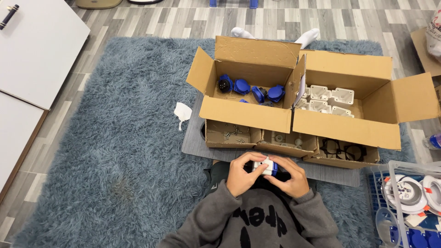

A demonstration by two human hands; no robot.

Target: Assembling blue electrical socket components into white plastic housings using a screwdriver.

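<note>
Both hands meet in front of my chest around a small white box-shaped housing with a blue part on its right side (pixel 265 166). My left hand (pixel 242 176) grips it from the left, with fingers over its top edge. From the right, my right hand (pixel 288 176) closes on the blue side. Just beyond the hands lie three shallow cardboard trays: one with loose screws (pixel 228 133), one with small pale round parts (pixel 288 142), one with black rings (pixel 343 150).
Two open cardboard boxes stand behind the trays, the left (pixel 248 82) with blue socket parts, the right (pixel 344 98) with white housings. A clear plastic crate (pixel 404 197) sits at lower right. White table edge (pixel 32 50) at left, and a white mask (pixel 183 112) on the shaggy blue rug.
</note>
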